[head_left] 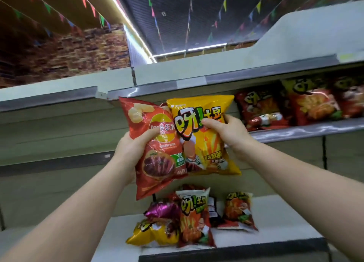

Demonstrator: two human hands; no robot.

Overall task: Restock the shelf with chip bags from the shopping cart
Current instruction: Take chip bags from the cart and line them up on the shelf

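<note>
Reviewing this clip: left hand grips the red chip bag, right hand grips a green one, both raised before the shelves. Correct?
Not quite. The head view shows the right hand gripping a yellow bag, not green. The left hand does grip the red bag.

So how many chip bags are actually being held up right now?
2. The left hand grips a red Lay's bag; the right hand grips a yellow bag overlapping it. Another could hide behind them.

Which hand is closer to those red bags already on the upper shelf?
Right. The right hand, gripping the yellow chip bag, is just left of the red bags; the left hand is farther left.
</note>
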